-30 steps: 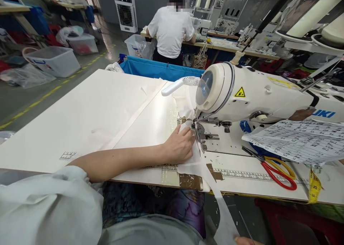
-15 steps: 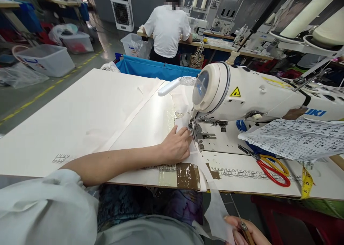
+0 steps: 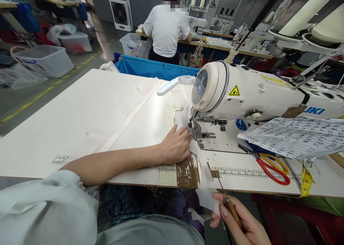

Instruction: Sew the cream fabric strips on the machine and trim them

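My left hand rests on the sewing table with its fingers bent and close together. They grip and press a thin white fabric strip beside the presser foot of the white sewing machine. From there the strip runs toward me and hangs over the table's front edge. Below that edge my right hand is closed around an awl, whose wooden handle lies in the palm and whose metal point sticks up. Its thumb and fingers also pinch the strip's lower end.
Red-and-yellow-handled scissors, a yellow tape measure and a written paper sheet are on the right. Brown tape covers part of the front edge. Beyond the table hangs a blue cloth bin; a person sits farther off.
My right hand has risen and moved slightly left, bringing the awl and the strip's end up near the table edge. The strip has advanced past the machine's foot; my left hand has barely moved.
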A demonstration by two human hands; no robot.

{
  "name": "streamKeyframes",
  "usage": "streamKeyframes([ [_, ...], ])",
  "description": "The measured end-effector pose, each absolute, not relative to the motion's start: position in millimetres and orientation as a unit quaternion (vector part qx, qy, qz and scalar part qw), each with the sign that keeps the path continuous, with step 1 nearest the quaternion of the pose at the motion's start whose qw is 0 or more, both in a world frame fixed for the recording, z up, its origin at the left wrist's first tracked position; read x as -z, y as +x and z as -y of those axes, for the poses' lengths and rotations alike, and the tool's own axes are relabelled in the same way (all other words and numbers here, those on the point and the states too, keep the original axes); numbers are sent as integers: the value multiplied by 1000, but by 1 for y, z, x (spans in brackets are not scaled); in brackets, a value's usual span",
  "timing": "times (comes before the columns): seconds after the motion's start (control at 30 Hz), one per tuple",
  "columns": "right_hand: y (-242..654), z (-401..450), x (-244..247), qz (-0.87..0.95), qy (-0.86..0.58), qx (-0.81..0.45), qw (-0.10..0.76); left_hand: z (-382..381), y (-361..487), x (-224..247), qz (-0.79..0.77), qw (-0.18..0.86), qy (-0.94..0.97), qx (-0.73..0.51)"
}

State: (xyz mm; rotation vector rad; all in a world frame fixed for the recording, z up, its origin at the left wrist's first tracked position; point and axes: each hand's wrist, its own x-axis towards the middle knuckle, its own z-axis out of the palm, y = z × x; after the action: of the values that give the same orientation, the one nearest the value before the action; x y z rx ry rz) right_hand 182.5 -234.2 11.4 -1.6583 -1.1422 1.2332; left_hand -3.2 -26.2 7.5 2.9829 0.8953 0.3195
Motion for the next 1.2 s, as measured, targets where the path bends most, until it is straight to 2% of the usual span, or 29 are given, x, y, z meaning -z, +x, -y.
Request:
streamKeyframes([
  [0.23,174,221,-5,451,-630,-480,412,24,-1,-7,-280,-20,953,-117],
  [0.6,119,218,12,291,-585,-583,483,17,1,-9,-293,-44,951,-92],
  [0.87,126,224,29,457,-621,-469,430,22,-5,-7,-285,-30,953,-96],
  [1.2,134,225,29,478,-646,-398,443,13,-2,-2,-312,-18,944,-104],
])
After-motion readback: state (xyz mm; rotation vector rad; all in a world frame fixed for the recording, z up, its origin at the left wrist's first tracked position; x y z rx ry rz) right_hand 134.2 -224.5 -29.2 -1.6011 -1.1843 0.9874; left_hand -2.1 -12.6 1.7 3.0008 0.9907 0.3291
